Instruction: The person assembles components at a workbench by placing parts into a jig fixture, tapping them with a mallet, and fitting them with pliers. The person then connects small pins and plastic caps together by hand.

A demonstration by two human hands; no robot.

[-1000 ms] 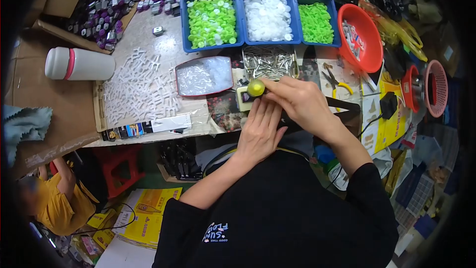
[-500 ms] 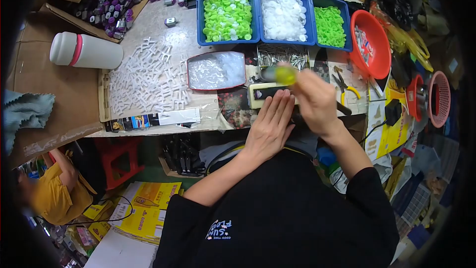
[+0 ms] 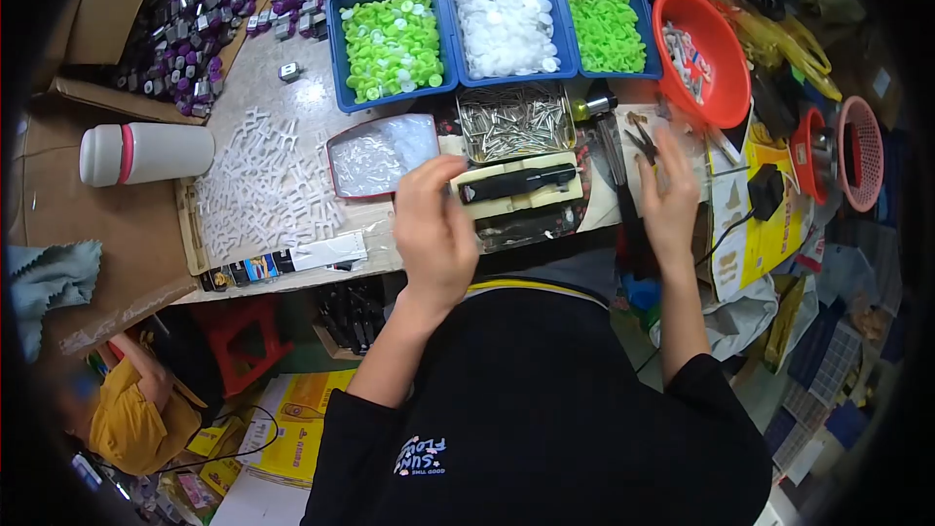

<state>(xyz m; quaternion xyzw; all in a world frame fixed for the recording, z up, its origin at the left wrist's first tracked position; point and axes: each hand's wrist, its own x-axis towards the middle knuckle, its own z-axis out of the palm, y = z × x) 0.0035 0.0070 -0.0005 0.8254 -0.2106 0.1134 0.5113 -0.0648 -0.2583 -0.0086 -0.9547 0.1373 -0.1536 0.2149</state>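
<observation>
My left hand (image 3: 433,234) is raised by the left end of a cream block (image 3: 516,209), its fingers loosely curved and blurred, with no object visible in it. A black folded tool-like piece (image 3: 518,183) with a thin metal tip lies in the block. My right hand (image 3: 670,190) hovers over the pliers (image 3: 641,141), thumb and fingers apart; it hides the pliers' handles, and contact is unclear. To its left lies a hammer (image 3: 612,151) with a yellow-green and dark head and a dark handle. A tray of metal pins (image 3: 516,122) stands behind the block.
Blue bins hold green-and-white caps (image 3: 392,47), white caps (image 3: 506,31) and green pieces (image 3: 609,34). A red bowl (image 3: 735,88) stands right. White Y-shaped pieces (image 3: 258,185), a clear-plastic-filled tray (image 3: 383,156) and a white bottle (image 3: 161,154) lie left. Another person (image 3: 146,409) sits lower left.
The hammer has gone from my right hand to the table, and that hand has moved right to the pliers. My left hand has lifted off the block and moved left, uncovering the black piece.
</observation>
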